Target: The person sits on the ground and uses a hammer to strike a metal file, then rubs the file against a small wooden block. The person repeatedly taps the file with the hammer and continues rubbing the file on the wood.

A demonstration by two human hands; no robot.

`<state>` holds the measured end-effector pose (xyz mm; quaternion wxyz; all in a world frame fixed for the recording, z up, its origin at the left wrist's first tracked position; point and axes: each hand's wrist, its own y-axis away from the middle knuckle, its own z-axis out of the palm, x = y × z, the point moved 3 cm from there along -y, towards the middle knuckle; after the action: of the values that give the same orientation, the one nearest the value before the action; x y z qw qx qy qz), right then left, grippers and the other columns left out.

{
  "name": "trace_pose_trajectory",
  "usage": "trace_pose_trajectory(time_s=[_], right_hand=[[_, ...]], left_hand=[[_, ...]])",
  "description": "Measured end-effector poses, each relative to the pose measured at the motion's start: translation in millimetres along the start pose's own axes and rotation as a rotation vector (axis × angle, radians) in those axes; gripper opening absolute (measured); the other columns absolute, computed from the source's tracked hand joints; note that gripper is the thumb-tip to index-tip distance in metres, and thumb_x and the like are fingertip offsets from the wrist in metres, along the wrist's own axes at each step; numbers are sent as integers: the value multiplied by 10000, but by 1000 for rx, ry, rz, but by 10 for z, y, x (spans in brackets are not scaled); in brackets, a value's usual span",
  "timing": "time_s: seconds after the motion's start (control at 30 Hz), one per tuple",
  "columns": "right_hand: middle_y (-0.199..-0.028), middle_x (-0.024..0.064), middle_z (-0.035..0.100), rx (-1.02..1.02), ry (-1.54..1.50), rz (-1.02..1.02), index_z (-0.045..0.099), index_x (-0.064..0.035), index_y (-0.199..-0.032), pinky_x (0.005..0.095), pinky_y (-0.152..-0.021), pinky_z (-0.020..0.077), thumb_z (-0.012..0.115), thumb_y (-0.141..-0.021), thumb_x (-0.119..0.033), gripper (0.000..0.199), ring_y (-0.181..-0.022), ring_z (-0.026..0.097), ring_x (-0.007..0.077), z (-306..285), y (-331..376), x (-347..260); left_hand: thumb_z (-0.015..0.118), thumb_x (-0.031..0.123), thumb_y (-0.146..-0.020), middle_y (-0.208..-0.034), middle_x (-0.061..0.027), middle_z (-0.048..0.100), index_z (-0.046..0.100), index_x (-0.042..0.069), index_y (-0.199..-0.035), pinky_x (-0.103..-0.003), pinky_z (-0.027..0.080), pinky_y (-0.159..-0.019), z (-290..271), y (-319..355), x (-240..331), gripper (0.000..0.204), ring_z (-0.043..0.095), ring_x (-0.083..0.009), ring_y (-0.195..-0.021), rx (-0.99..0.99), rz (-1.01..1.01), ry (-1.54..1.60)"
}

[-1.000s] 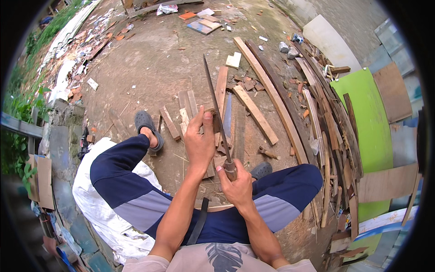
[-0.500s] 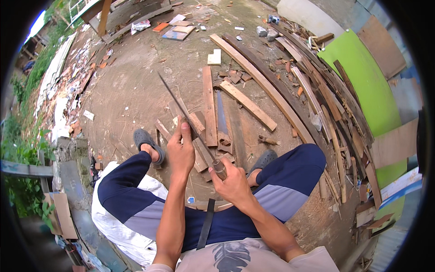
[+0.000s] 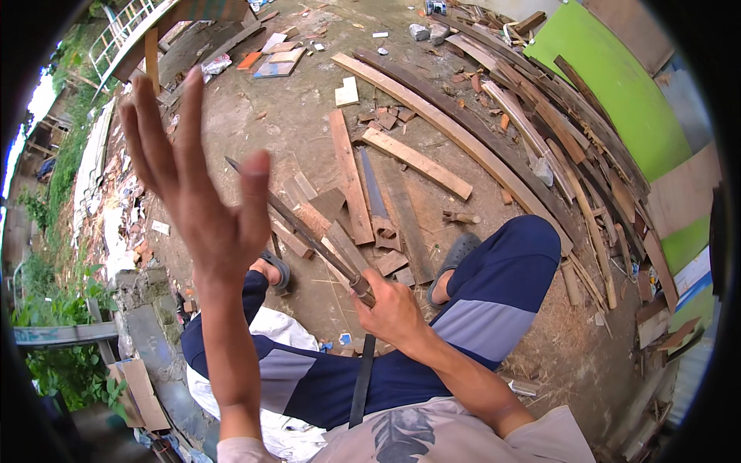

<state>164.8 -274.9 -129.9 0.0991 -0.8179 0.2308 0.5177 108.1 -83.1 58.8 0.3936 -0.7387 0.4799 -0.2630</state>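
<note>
My right hand point(image 3: 390, 309) is wrapped tight round the handle of a long machete point(image 3: 297, 224), its blade slanting up and left over the short wood offcuts point(image 3: 340, 231) on the dirt ground point(image 3: 255, 131) between my sandalled feet, while my left hand point(image 3: 197, 181) is lifted clear with the fingers spread, gripping nothing. I judge this the pause between chopping strokes (the blade is poised, not biting into any piece). The next cut would call for my free hand to steady a piece well away from the edge before the blade comes down.
</note>
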Motion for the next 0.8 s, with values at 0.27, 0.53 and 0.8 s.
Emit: trace_pose_trajectory(time_s=[0.27,0.53,0.8], right_hand=[[-757,274,677,-28,71,-21,627,-2,-1076,535,-658,544,704,-893,-175,263,-738,681,479,-159,-75,-79],[-744,290,661,-105,60,-45,629,9,-1080,534,-667,527,699,-902,-174,265,-735,671,486,-295,-129,-151],[-769,282,671,-136,93,-42,618,9,-1022,528,-674,533,699,-904,-163,224,-765,669,493,-285,-60,-144]], left_hand=[[239,737,-1002,-1713,-99,-123,127,290,-1654,-465,-148,-1251,521,-257,-122,798,-214,-301,-1557,-430,252,-18],[243,673,-1037,-1723,-111,-37,136,312,-1652,-450,-66,-1278,539,-191,-216,721,-110,-314,-1580,-430,244,-71],[303,586,-1054,-1726,-136,-41,147,154,-1660,-482,-31,-1278,401,71,-299,760,-113,-361,-1579,-448,263,-100]])
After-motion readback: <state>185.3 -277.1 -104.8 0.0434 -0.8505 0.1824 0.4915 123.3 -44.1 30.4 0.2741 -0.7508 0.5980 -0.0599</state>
